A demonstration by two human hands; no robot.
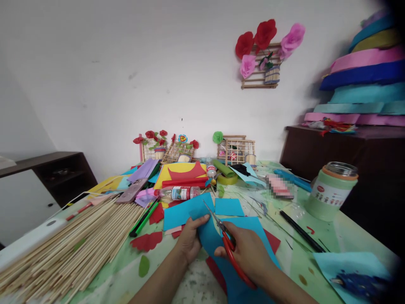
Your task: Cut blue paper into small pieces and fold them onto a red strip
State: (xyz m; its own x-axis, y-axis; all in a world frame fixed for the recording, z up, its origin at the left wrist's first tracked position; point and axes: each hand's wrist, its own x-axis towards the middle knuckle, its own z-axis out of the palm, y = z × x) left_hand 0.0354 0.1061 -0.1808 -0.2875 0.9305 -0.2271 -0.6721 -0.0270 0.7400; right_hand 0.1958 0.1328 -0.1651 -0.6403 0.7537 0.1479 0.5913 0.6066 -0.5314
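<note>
My left hand (190, 237) pinches a piece of blue paper (209, 236) between thumb and fingers near the middle of the table. To its right, my right hand (245, 247) is wrapped round the red handles of a pair of scissors (232, 258). The scissor blades point up and to the left, over the blue paper, close to my left thumb. More blue sheets lie behind the hands, including a small blue rectangle (229, 207). Another large blue sheet stretches beneath my right hand. Red paper scraps (146, 241) lie to the left.
Many thin wooden sticks (85, 236) cover the left side. A plastic bottle (182, 193) lies behind the hands. At the right are a green jar (330, 194), a black pen (302, 231) and a blue glue gun (360, 285) on light blue paper. Stick frames with paper flowers stand by the wall.
</note>
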